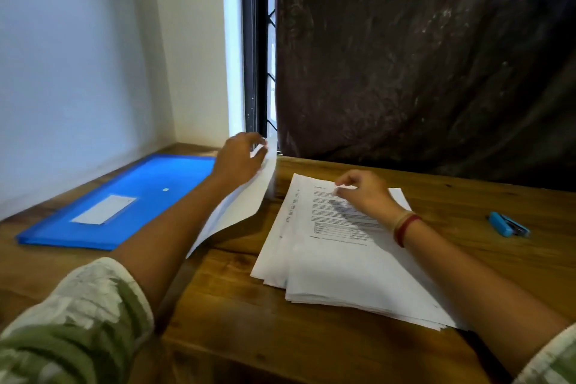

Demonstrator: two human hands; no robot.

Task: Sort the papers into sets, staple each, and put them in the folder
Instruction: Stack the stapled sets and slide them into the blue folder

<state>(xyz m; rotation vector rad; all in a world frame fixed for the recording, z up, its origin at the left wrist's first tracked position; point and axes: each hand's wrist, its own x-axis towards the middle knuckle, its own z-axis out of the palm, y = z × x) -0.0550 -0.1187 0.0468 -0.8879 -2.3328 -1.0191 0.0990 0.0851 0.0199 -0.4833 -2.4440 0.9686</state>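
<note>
A loose stack of printed white papers (336, 262) lies on the wooden table (237, 315) in front of me. My right hand (363, 193) hovers over the stack's far end, thumb and fingers pinching the top edge of the uppermost sheet. My left hand (241, 156) grips a white sheet (240, 206) by its far corner and holds it lifted and tilted, left of the stack. A shut blue folder (124, 203) with a white label lies flat at the left. At the right sits a small blue stapler (508, 224).
A white wall runs along the table's left side. Behind the table stands a dark window frame (254, 41), and a dark curtain (420, 50) hangs down to the back edge. Bare wood shows between the stack and the stapler.
</note>
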